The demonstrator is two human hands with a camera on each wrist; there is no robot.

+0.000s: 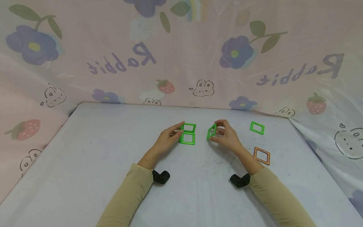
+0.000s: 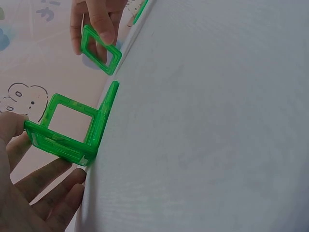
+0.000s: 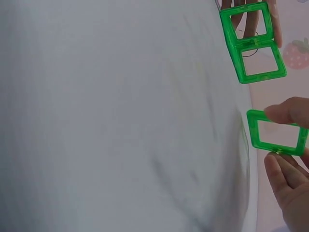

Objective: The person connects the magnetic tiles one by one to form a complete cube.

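Green square magnetic tiles (image 1: 188,133) with open centres stand joined in a corner shape, one lying along the table and others upright. My left hand (image 1: 167,137) grips the upright left tile, thumb and finger at its edges, as the left wrist view shows. To the right of it, my right hand (image 1: 228,135) pinches a single green tile (image 3: 275,147) between thumb and fingers. That tile is held tilted on edge, a short gap apart from the joined ones.
A loose green tile (image 1: 258,124) lies flat at the right of the white table (image 1: 113,157). Nearer the front, an orange tile (image 1: 262,150) lies beside my right forearm. A printed cloth (image 1: 181,63) hangs behind the table's back edge.
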